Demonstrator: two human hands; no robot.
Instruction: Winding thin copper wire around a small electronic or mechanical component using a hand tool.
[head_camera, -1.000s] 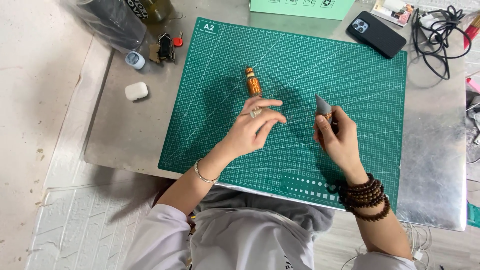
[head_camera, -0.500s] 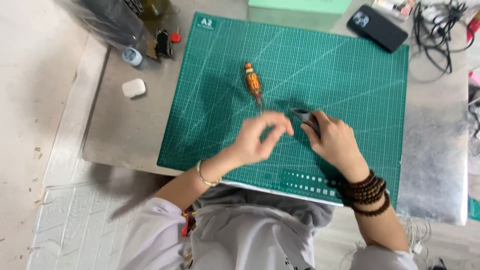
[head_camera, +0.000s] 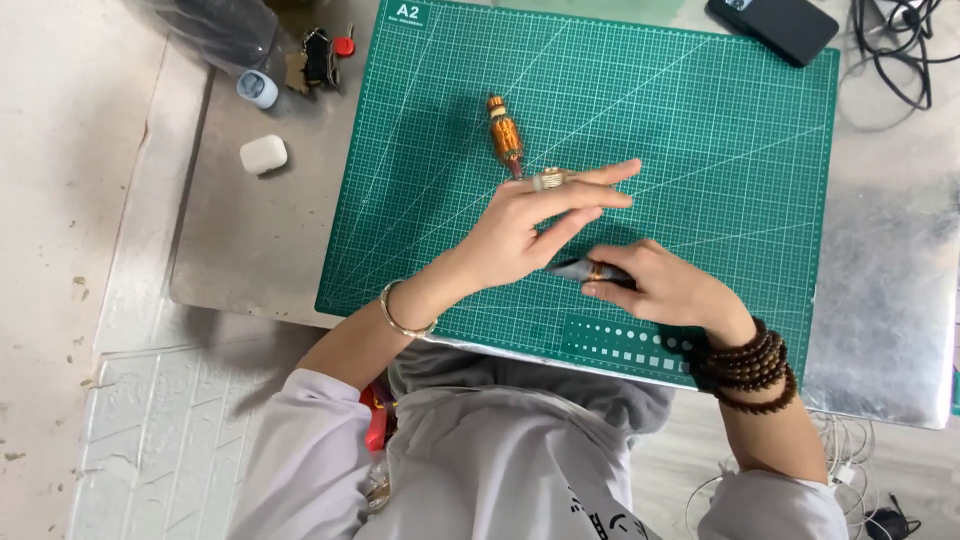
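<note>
My right hand (head_camera: 668, 290) grips a small dark grey tube-like part (head_camera: 580, 269) with a gold band, low over the green cutting mat (head_camera: 700, 130). My left hand (head_camera: 530, 225) hovers just above and left of it, fingers stretched out flat toward the right, a ring on one finger; its fingertips are close to the part's left end, and contact is unclear. An orange and copper motor rotor (head_camera: 504, 134) lies on the mat just beyond the left hand.
A black phone (head_camera: 772, 26) lies at the mat's far right corner, black cables (head_camera: 905, 50) beside it. Left of the mat are a white case (head_camera: 263, 154), a small pale cap (head_camera: 257, 88), a dark clip (head_camera: 320, 57) and clear plastic (head_camera: 215, 30).
My right hand turned the grey part from pointing up to lying low on the mat near me. My left hand moved right over it and flattened its fingers. The camera view shifted closer.
</note>
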